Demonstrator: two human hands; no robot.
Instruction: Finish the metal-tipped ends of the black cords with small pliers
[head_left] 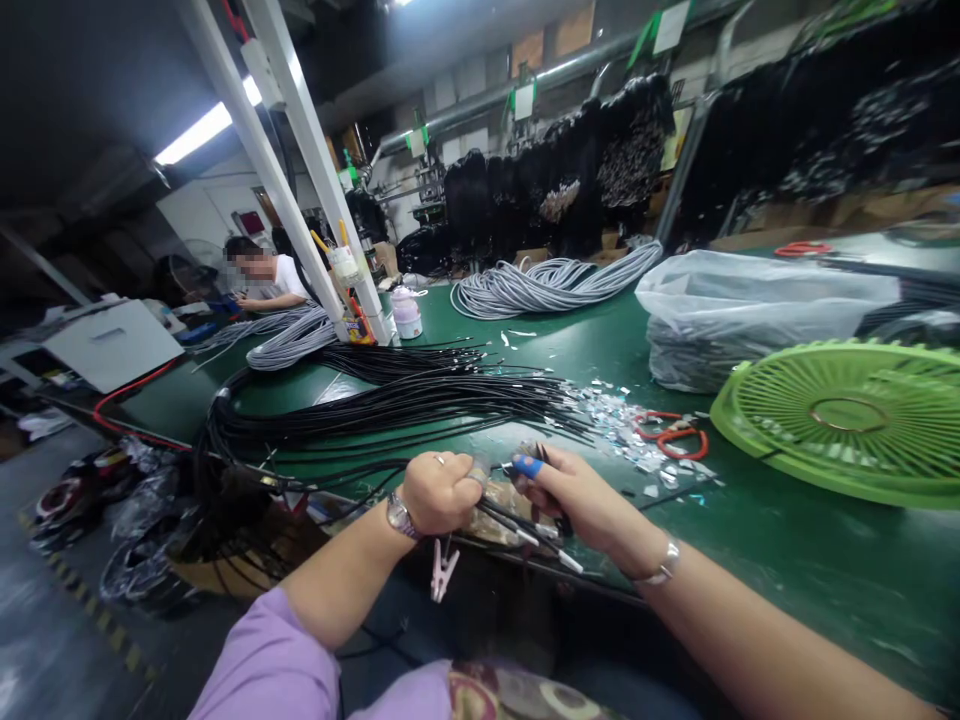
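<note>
Working at the front edge of the green table [787,560], we close our left hand [439,492] in a fist around thin black cables [517,522]. Our right hand [574,495], with a blue finger cap [527,466], pinches the same cables. Behind them lies a big bundle of long black cables [390,405], then red-handled scissors [675,437] and a light green plastic fan grille [847,415].

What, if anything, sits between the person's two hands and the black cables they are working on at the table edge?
Nothing visible does. The left hand and the right hand are already closed on the ends of a few black cables at the edge of the green table. The big bundle of black cables lies just behind them.
</note>
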